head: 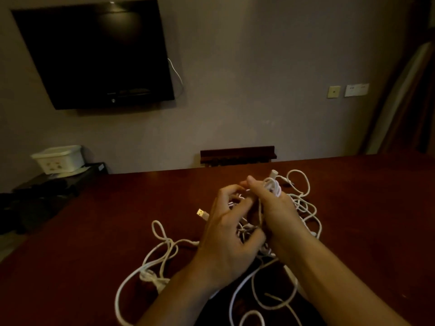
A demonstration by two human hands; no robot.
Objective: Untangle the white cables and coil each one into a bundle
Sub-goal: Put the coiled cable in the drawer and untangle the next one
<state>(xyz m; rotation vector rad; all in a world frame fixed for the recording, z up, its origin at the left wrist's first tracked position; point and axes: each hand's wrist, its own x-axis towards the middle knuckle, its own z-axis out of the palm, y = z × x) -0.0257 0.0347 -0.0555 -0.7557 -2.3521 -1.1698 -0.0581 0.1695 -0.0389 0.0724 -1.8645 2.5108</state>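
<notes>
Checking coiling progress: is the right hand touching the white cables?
Touching. The head view shows the right hand gripping a small coil of the white cables in its fingers.

left hand (226,234), right hand (270,208), fingers curled, gripping

**No readable text**

We find nothing legible here. The television (94,52) on the wall carries a small mark low on its bezel, too dim and blurred for us to read. The wall plates (356,89) and the white box (58,158) show faint markings only, no letters we can make out.
</notes>
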